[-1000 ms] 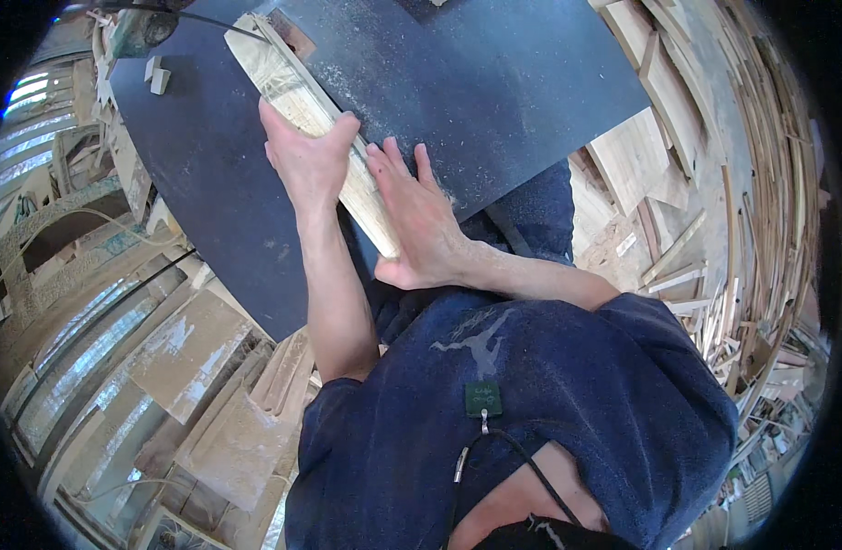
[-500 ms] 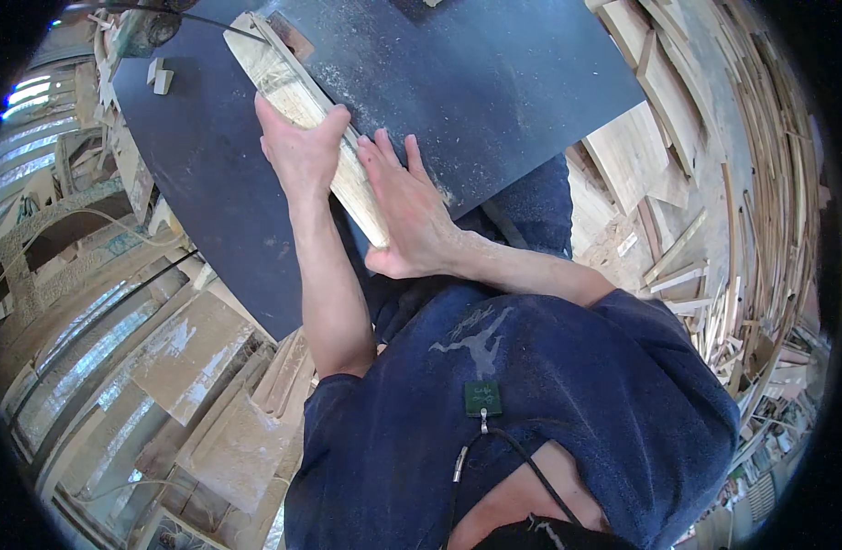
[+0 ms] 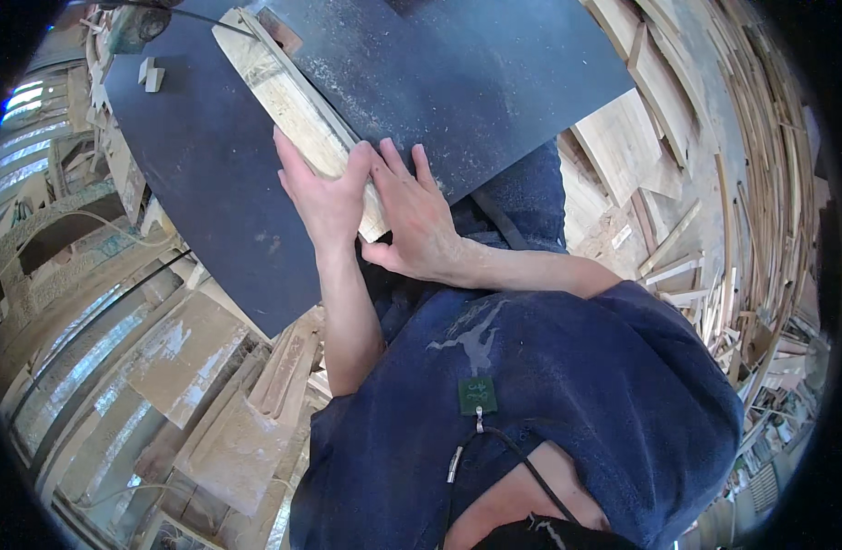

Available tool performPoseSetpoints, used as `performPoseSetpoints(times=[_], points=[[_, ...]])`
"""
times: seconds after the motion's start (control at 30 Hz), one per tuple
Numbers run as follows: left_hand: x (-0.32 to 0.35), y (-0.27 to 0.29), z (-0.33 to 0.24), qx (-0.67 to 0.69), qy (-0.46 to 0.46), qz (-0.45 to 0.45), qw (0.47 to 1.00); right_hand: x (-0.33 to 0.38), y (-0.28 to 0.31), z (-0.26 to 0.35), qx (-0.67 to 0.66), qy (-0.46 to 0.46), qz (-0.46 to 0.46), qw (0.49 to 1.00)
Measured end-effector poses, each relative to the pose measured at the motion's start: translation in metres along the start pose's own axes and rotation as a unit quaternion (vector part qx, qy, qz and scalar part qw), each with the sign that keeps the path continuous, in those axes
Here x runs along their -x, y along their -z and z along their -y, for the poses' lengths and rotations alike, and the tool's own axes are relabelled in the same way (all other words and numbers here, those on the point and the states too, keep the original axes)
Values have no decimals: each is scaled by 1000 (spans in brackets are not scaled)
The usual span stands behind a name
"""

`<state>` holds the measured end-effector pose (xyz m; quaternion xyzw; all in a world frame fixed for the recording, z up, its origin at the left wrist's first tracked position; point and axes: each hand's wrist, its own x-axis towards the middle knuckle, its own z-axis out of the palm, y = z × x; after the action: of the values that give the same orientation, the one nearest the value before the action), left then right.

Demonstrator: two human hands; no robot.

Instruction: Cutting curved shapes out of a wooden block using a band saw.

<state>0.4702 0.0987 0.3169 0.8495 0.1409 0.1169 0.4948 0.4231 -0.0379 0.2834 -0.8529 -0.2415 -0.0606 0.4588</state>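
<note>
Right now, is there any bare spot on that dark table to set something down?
Yes: the dark table is bare left of the wooden board, below two small blocks. Right of the board is bare too, dusted with sawdust. The near end is crowded: left hand and right hand press there.

The person wore a dark navy short-sleeved shirt (image 3: 549, 403) that hung loose over the chest and shoulders. A pale, dusty smear (image 3: 471, 335) marked the cloth high on the chest. A small green square tag (image 3: 477, 396) sat on the front of the shirt, with a little silver clip (image 3: 481, 420) just under it. From there a thin black cable (image 3: 522, 458) curved toward the neck, and a short silver metal piece (image 3: 454, 465) hung at its other end. Both forearms were bare, with no watch, glove or ring to be seen on the left hand (image 3: 325, 197) or the right hand (image 3: 419, 220). The trousers (image 3: 522, 197) were dark blue as well.
</note>
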Motion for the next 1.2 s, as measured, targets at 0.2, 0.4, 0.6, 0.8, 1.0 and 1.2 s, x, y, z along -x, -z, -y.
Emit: performPoseSetpoints(times=[0.2, 0.4, 0.6, 0.8, 1.0, 1.2], points=[[-11, 1, 0, -26, -26, -12, 999, -8, -5, 0, -7, -6, -6, 1000], [-18, 1, 5, -13, 4, 8, 1000, -12, -8, -3, -15, -5, -16, 1000], [-22, 0, 8, -22, 6, 10, 1000, -16, -9, -3, -24, -9, -21, 999], [-27, 3, 1, -20, 0, 4, 1000, -22, -11, -1, -32, -13, -37, 999], [-31, 2, 6, -7, 2, -10, 1000, -28, -12, -1, -19, -7, -23, 1000], [-18, 1, 2, -3, -4, 2, 1000, -14, -7, 1, -12, -6, -26, 1000]])
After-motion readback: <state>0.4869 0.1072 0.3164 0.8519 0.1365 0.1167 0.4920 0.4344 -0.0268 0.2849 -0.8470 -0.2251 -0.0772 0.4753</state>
